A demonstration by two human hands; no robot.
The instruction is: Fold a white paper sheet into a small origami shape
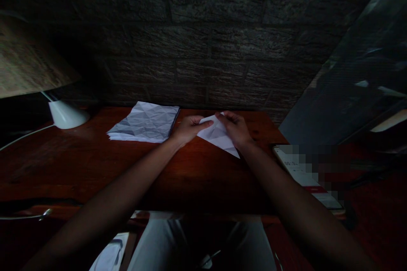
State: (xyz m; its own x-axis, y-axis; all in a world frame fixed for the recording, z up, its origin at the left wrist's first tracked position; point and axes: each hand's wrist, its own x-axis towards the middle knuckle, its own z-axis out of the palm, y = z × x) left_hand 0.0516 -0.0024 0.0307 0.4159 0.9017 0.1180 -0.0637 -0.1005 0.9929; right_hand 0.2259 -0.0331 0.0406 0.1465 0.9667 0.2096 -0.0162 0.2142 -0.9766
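Note:
A folded, creased sheet of white paper (218, 135) is held just above the wooden desk, one corner pointing down toward me. My left hand (190, 128) pinches its left edge, with the thumb lying on top. At the upper right edge my right hand (234, 127) grips the same paper between thumb and fingers. Some fingertips are hidden behind the paper. Left of my hands lies a stack of paper (144, 122), its top sheet covered with many crossing creases.
A white lamp base (67, 114) with a cable stands on the desk (63, 165) at the left, under a brownish shade (28, 59). A calendar-like printed sheet (305, 178), partly pixelated, lies at the right edge. A dark block wall (210, 42) rises behind the desk.

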